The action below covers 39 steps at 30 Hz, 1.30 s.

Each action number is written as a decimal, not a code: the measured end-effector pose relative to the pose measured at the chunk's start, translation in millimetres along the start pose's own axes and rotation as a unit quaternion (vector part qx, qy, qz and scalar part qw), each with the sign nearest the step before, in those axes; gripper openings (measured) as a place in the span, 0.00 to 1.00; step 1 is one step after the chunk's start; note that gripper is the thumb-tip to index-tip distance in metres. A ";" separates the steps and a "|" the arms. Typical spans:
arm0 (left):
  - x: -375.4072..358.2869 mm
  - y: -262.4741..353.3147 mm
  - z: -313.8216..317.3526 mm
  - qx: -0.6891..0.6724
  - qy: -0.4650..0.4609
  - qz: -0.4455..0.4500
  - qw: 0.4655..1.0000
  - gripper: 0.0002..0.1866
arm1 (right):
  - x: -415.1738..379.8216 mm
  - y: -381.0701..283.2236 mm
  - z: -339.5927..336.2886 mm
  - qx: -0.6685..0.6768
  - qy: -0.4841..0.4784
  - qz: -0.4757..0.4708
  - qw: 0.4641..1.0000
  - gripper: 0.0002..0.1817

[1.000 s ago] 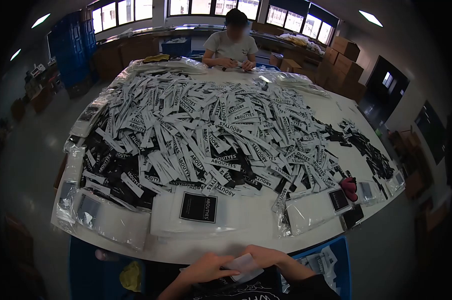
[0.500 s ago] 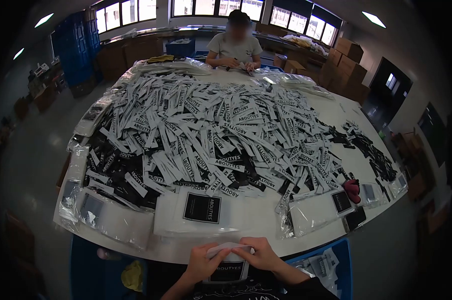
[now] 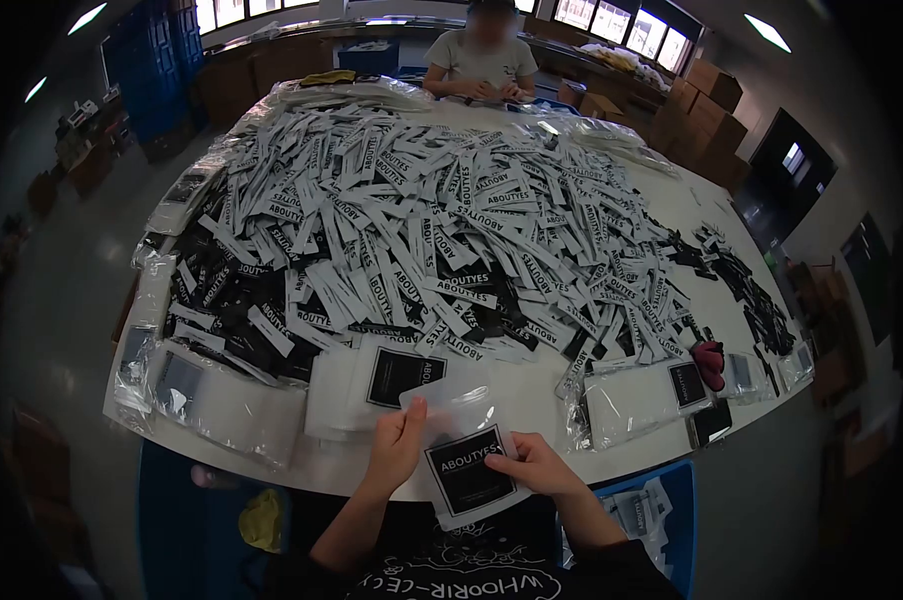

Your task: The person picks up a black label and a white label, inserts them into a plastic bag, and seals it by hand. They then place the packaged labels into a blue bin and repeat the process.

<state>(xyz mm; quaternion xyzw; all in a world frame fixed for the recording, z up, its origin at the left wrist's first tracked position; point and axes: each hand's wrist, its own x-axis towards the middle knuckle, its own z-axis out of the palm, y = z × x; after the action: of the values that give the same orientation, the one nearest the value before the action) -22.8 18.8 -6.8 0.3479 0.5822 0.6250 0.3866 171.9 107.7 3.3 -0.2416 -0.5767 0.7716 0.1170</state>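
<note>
Low over the table's front edge I hold a translucent plastic bag printed with a black ABOUTYES square. My right hand pinches its right side, the thumb lying on the black print. At the bag's upper left edge is my left hand, thumb raised and fingers curled round the plastic, partly hidden. Just beyond lies a stack of similar flat bags, partly covered by the held one. A great heap of white and black ABOUTYES strips spreads across the table behind it.
Clear-wrapped bag packs lie at front left and front right, near a dark red item. Below the edge stand blue bins, the right bin holding bags, the left one near a yellow item. Another person sits opposite.
The bag has come up from near my lap and now faces me, tilted. My hands have moved apart and upward from its top edge. The camera view has dipped.
</note>
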 end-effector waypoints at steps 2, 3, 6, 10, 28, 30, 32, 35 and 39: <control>2.1 -10.7 -3.9 -0.054 -0.056 -0.030 0.997 0.22 | -13.4 -7.2 -13.4 -0.035 0.021 0.018 0.999 0.14; 1.7 -8.8 0.5 -0.051 -0.059 -0.027 0.997 0.22 | -23.4 -10.9 -23.6 -0.065 0.043 0.036 0.996 0.14; -3.6 -4.2 10.2 0.041 -0.055 0.021 0.997 0.12 | -80.5 -33.2 -82.0 -0.329 -0.041 0.201 0.922 0.20; -2.5 -22.4 21.9 0.200 -0.056 0.193 0.959 0.12 | -135.1 -52.6 -81.3 -0.493 0.018 0.266 0.828 0.28; 0.5 -49.7 22.7 0.409 0.065 0.288 0.864 0.12 | 185.7 -45.5 -113.7 -0.519 0.363 -0.167 0.756 0.09; 1.4 -51.7 23.5 0.396 0.078 0.283 0.870 0.12 | 184.4 -46.4 -111.6 -0.488 0.385 -0.169 0.765 0.08; 1.9 -52.1 23.8 0.388 0.116 0.281 0.870 0.11 | 174.9 -52.8 -97.3 -0.418 0.304 -0.275 0.811 0.08; 3.9 -53.0 24.2 0.381 0.121 0.302 0.866 0.08 | 185.2 -47.7 -77.4 -0.502 0.205 -0.348 0.765 0.14; 1.2 -52.5 22.3 0.373 0.121 0.314 0.865 0.06 | 205.1 -46.1 -63.3 -0.578 0.188 -0.263 0.749 0.17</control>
<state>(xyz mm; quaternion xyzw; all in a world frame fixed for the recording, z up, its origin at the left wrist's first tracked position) 0.4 31.3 -57.4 0.5519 0.6740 0.4871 -0.0623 23.9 268.8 -15.7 -0.2419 -0.9196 0.1681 0.2598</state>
